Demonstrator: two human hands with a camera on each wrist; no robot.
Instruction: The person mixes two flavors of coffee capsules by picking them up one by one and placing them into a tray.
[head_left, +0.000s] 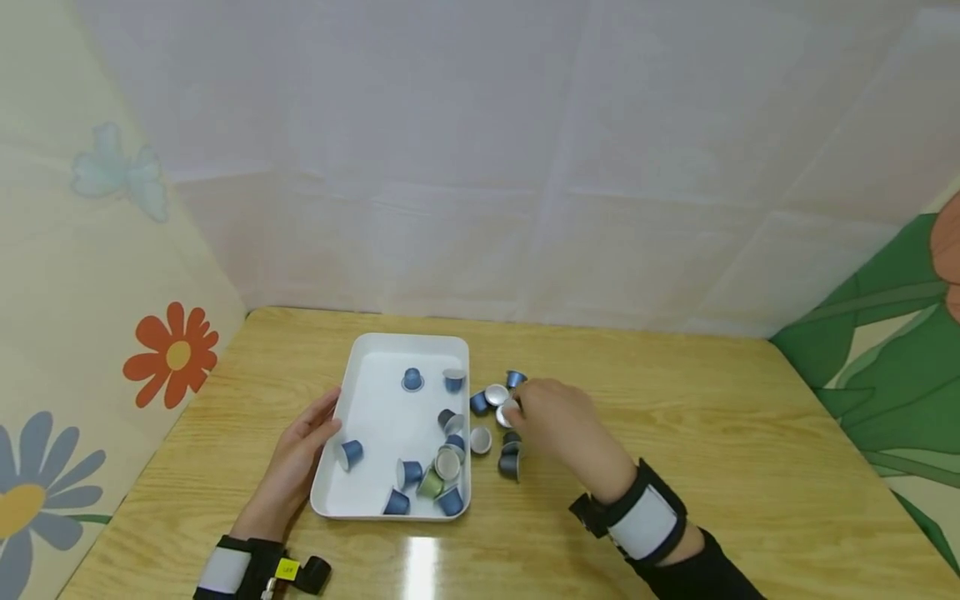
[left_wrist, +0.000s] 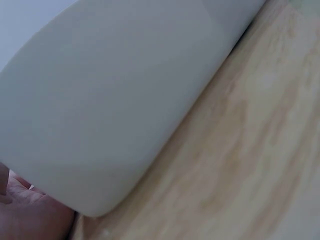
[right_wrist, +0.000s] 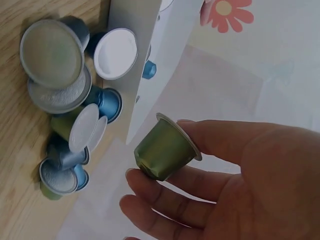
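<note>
Head view: I see the white tray [head_left: 375, 417] on the wooden table [head_left: 712, 475]. Left hand [head_left: 288, 458] sits at the tray's left edge, thumb and fingers touching the rim; can't tell if they grip. Inside the tray: blue capsule [head_left: 350, 454] near the left wall, two more blue ones toward the far end, and a near-right cluster including a green-sided capsule [head_left: 431, 483]. Right hand [head_left: 562, 425] is just right of the tray, over loose capsules [head_left: 508, 467], some blue, some dark, some showing pale lids. Its fingertips are partly hidden here. Both wrists wear black bands [head_left: 647, 523]. White cloth [head_left: 510, 167] hangs beyond the tray; red flower [head_left: 171, 356] on the panel to its left.

Left wrist view: I get mostly the tray's outer wall, table beside it. Only part of the left hand shows, just by the tray's corner; finger state unclear.

Right wrist view: clear one. Right hand's thumb and fingers pinch the held green capsule [right_wrist: 165, 151], tilted, outside the tray and apart from the loose capsules, which bunch beside the tray wall.
</note>
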